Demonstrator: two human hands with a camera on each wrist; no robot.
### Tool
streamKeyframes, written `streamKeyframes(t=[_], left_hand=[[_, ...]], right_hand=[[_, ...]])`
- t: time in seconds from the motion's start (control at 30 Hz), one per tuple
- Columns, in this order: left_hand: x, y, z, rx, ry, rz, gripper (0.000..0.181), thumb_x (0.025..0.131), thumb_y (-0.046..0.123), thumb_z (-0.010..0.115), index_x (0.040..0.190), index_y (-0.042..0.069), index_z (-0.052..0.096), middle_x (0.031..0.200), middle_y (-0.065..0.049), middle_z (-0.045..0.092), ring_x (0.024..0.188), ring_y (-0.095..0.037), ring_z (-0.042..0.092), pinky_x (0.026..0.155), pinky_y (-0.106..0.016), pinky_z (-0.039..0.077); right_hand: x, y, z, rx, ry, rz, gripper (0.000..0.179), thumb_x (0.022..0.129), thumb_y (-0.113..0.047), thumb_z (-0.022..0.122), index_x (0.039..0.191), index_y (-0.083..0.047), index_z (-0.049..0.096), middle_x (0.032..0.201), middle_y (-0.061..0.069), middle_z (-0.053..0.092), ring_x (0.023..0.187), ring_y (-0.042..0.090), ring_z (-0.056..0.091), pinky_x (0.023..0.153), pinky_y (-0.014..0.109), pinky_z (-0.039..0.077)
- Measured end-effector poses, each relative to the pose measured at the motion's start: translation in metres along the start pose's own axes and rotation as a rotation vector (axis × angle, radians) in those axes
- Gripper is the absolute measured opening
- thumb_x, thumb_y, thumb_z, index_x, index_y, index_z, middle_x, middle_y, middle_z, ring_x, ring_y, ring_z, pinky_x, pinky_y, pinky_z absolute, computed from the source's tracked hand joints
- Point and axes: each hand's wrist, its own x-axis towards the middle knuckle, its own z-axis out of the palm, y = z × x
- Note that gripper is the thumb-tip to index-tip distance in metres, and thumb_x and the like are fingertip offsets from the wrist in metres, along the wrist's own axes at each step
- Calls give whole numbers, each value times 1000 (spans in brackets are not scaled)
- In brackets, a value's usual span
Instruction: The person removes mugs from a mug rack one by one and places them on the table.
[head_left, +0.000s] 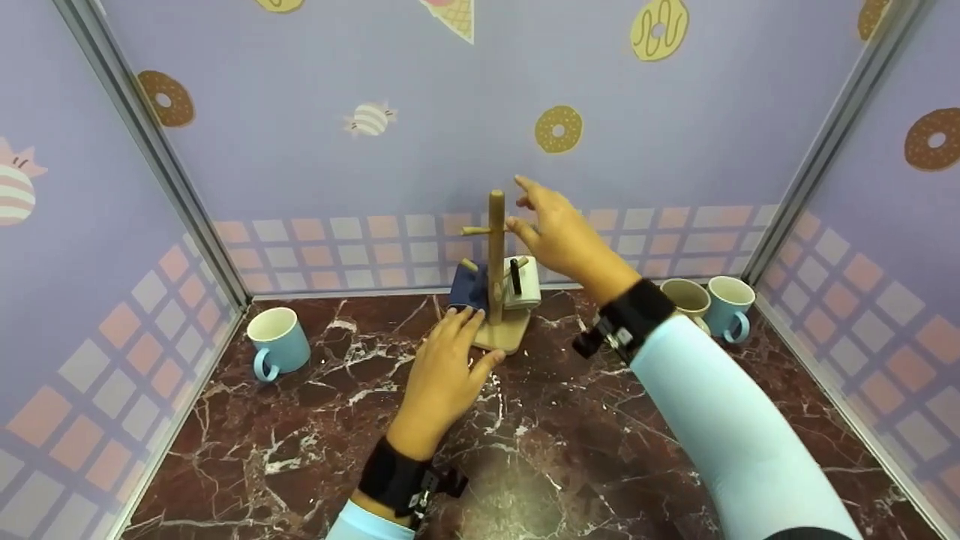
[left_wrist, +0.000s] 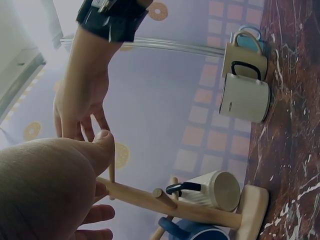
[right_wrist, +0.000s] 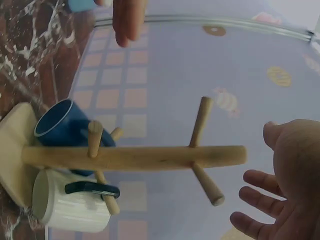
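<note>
A wooden mug tree (head_left: 496, 262) stands near the back wall. On its pegs hang a dark blue mug (right_wrist: 62, 122) and a white mug (right_wrist: 75, 205) with a black handle. My right hand (head_left: 561, 232) is raised beside the top of the post, fingers apart and holding nothing. Lower down, my left hand (head_left: 446, 367) is in front of the blue mug and the tree's base, its fingers loosely extended. From the head view I cannot tell whether those fingertips touch the blue mug. The upper pegs (right_wrist: 202, 120) carry no mug.
A light blue mug (head_left: 279, 343) stands on the left of the marbled tabletop (head_left: 300, 450). At the right are a beige mug (head_left: 686, 296), another light blue mug (head_left: 729, 307) and a white mug (left_wrist: 245, 97) with a black handle. Patterned walls enclose the back and sides.
</note>
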Motion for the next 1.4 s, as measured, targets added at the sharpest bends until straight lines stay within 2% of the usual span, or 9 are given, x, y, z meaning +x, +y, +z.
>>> streamKeyframes(t=[0.07,0.2,0.37,0.53,0.6,0.73,0.87,1.17,1.4], left_hand=[[0,0,2,0,2,4,74,110,55,67,170,14,52,181,-13,45,171,-43,38,137,-72,33],[-1,1,2,-1,9,2,74,110,55,68,170,14,53,181,-13,46,171,-42,38,137,-72,34],[-2,1,3,-9,9,12,75,110,55,69,170,14,53,180,-12,47,170,-41,39,137,-70,35],[-1,4,5,-6,-5,14,76,109,55,69,171,14,51,180,-12,47,171,-41,39,137,-70,35],[-1,6,5,-3,-12,11,76,109,55,69,171,14,51,180,-12,47,171,-41,38,138,-70,34],[-2,8,6,0,-24,6,77,109,54,70,171,14,51,181,-11,46,171,-40,38,139,-69,33],[-2,6,6,2,-46,1,77,109,54,70,172,14,49,181,-12,44,171,-41,37,138,-70,33],[-5,5,8,12,-87,-26,81,109,56,69,175,17,44,183,-12,41,172,-40,37,137,-70,34],[-5,4,6,11,-93,-34,84,108,54,71,176,16,41,183,-14,40,172,-42,36,139,-69,32]], right_hand=[[11,1,1,8,-28,7,78,118,-35,61,182,-15,22,171,16,57,161,38,52,138,58,41],[29,0,5,4,-80,-1,74,121,-28,57,183,-13,20,170,17,57,156,38,57,133,55,48],[42,-3,9,23,-107,-11,74,122,-23,53,184,-15,14,174,17,52,150,35,62,124,50,55],[50,-6,14,8,-108,-29,64,122,-17,51,182,-13,27,174,20,51,155,37,58,128,49,52],[53,-7,15,7,-102,-27,58,122,-15,51,178,-12,36,168,21,56,154,38,59,128,49,53],[54,-7,16,51,-78,-6,47,122,-13,51,169,-9,52,159,21,65,147,37,65,121,48,58],[56,-9,16,69,-53,-4,41,121,-11,54,161,-6,61,151,21,70,139,37,69,116,49,61],[57,-13,13,43,-67,5,34,119,-12,58,151,-3,67,141,21,76,132,36,74,110,49,64],[55,-20,16,-25,-40,-31,29,120,-16,58,144,-2,68,137,20,76,127,35,75,108,48,65]])
